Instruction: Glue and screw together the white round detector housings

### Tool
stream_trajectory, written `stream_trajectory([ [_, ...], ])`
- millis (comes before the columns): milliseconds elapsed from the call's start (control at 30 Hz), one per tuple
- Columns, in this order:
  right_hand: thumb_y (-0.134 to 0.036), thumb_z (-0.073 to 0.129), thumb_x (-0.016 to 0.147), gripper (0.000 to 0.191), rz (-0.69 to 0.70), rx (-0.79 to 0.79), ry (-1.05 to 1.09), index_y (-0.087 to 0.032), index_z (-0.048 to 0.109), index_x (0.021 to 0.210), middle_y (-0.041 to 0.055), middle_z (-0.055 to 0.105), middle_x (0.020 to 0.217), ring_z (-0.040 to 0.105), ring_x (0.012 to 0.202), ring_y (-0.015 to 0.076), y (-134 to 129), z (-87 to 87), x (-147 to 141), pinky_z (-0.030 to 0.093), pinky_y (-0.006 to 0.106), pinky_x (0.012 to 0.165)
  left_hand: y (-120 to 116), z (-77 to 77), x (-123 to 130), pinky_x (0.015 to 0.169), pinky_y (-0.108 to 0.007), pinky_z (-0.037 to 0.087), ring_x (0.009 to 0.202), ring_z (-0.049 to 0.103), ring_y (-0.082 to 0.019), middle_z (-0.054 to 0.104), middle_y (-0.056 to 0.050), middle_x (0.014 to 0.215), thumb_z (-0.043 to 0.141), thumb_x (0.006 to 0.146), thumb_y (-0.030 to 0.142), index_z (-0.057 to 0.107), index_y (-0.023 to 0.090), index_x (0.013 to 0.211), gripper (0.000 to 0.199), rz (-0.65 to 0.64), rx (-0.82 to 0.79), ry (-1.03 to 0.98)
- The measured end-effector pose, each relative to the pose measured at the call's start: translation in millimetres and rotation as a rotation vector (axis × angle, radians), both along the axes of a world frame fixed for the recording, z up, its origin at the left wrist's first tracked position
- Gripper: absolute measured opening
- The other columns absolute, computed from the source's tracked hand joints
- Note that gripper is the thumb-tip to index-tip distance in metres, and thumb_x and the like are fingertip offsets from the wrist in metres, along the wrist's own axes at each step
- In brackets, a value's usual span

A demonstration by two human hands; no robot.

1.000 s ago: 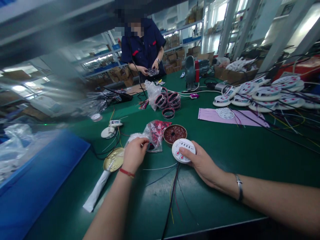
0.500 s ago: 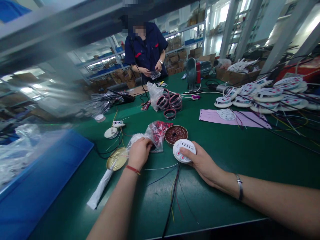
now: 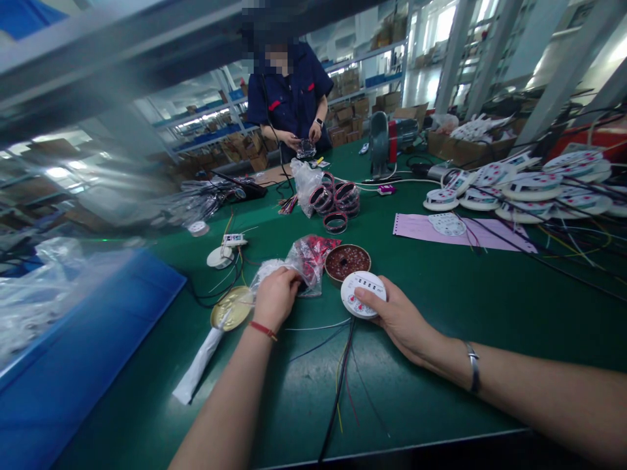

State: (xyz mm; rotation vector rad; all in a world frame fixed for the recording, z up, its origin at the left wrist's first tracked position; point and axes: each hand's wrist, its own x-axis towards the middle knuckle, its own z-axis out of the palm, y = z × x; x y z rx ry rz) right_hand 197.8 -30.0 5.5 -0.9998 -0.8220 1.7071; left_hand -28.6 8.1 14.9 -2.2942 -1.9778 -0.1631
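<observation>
My right hand [image 3: 399,313] grips a round white water meter register [image 3: 363,294], thumb across its dial of small number windows and red pointers. A black cable and thin coloured wires [image 3: 347,365] trail from beneath it to the table's front edge. Fingers bent, my left hand [image 3: 277,297] is at the opening of a clear plastic bag [image 3: 309,261] with red parts inside. Its fingertips are partly hidden, so what they pinch cannot be seen. Just behind the register stands a round tin [image 3: 347,262] of small brown pieces. A shallow yellowish dish [image 3: 231,308] lies left of my left hand.
A white wrapped stick [image 3: 198,367] leans on the dish. At left stands a blue bin [image 3: 122,346]. Clear rings [image 3: 336,222] are heaped mid-table; registers [image 3: 531,186] with cables are piled at right beside pink paper [image 3: 470,232]. A co-worker [image 3: 291,98] stands across, near a blower [image 3: 386,143].
The whole view has shifted slightly. Both my hands keep nearly the same places, the right with the register and the left at the bag. The co-worker's hands have moved a little.
</observation>
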Motion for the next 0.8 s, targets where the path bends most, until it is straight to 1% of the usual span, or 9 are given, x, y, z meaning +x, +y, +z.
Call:
stream_trajectory([
  [133, -0.042, 0.078, 0.064, 0.049, 0.000, -0.002, -0.008, -0.017, 0.052, 0.098, 0.0033, 0.062, 0.095, 0.058, 0.087, 0.0162, 0.4, -0.8, -0.5, 0.049, 0.030, 0.078, 0.5, -0.5, 2.1, 0.071, -0.028, 0.040, 0.084, 0.058, -0.019, 0.061, -0.006, 0.090, 0.043, 0.089, 0.024, 0.060, 0.018, 0.087, 0.018, 0.030, -0.004, 0.036],
  [300, -0.042, 0.078, 0.063, 0.051, 0.008, 0.001, 0.003, -0.017, 0.052, 0.099, 0.0027, 0.062, 0.094, 0.058, 0.089, 0.0161, 1.4, -2.6, 0.2, 0.049, 0.029, 0.077, 0.3, -1.5, 2.6, 0.073, -0.029, 0.041, 0.086, 0.058, -0.021, 0.061, -0.007, 0.090, 0.043, 0.088, 0.022, 0.058, 0.018, 0.084, 0.016, 0.040, 0.001, 0.038],
  [500, -0.042, 0.078, 0.064, 0.050, 0.009, -0.005, 0.019, -0.017, 0.051, 0.099, 0.0025, 0.062, 0.094, 0.058, 0.088, 0.0156, 2.0, -2.9, 0.5, 0.049, 0.030, 0.078, -2.4, 2.8, 2.0, 0.075, -0.029, 0.041, 0.086, 0.058, -0.021, 0.062, -0.008, 0.091, 0.039, 0.090, 0.020, 0.054, 0.017, 0.088, 0.016, 0.039, 0.002, 0.036],
  [700, -0.041, 0.078, 0.063, 0.051, 0.006, -0.001, 0.026, -0.016, 0.052, 0.099, 0.0026, 0.062, 0.094, 0.058, 0.091, 0.0170, 2.5, -3.4, 0.2, 0.049, 0.031, 0.080, -4.3, 2.5, 1.6, 0.068, -0.030, 0.039, 0.078, 0.060, -0.023, 0.064, -0.009, 0.083, 0.041, 0.087, 0.016, 0.052, 0.016, 0.091, 0.012, 0.093, -0.023, 0.042],
  [800, -0.041, 0.078, 0.063, 0.051, 0.007, -0.005, 0.028, -0.016, 0.051, 0.099, 0.0026, 0.061, 0.094, 0.058, 0.090, 0.0169, 2.4, -3.1, -0.2, 0.048, 0.031, 0.080, -4.8, 0.9, 2.6, 0.065, -0.030, 0.037, 0.075, 0.060, -0.022, 0.064, -0.009, 0.081, 0.041, 0.086, 0.015, 0.051, 0.016, 0.090, 0.010, 0.096, -0.029, 0.038],
])
